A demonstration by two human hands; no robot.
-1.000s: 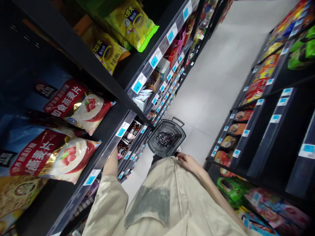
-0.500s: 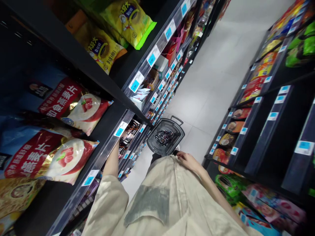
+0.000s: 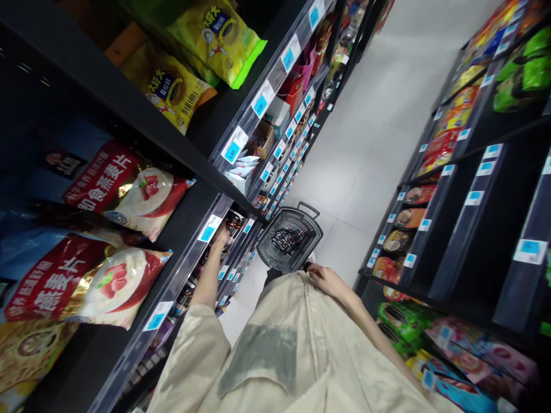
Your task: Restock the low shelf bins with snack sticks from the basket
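Note:
My left hand [image 3: 221, 236] reaches into a lower shelf on the left, among small dark packets [image 3: 235, 222]. The shelf edge and the packets hide most of its fingers, so I cannot see whether it grips anything. Close in front of my body, my right hand [image 3: 326, 279] is closed at the near end of a dark grey shopping basket [image 3: 313, 236], around its black handle [image 3: 307, 265]. Inside the basket lies a heap of small, shiny dark packets [image 3: 287, 240]. The basket's other handle [image 3: 310, 207] lies folded outward at the far end.
Oatmeal bags [image 3: 148, 195] and yellow snack bags [image 3: 224, 43] fill the upper left shelves, above a rail of price tags [image 3: 232, 150]. A pale tiled floor [image 3: 353, 143] runs ahead between the shelves. On the right stands another shelf unit [image 3: 456, 241] with packaged food.
My left hand has shifted forward and to the right, coming partly into sight beside the packets. My right hand and the basket stay nearly still. The view has shifted slightly.

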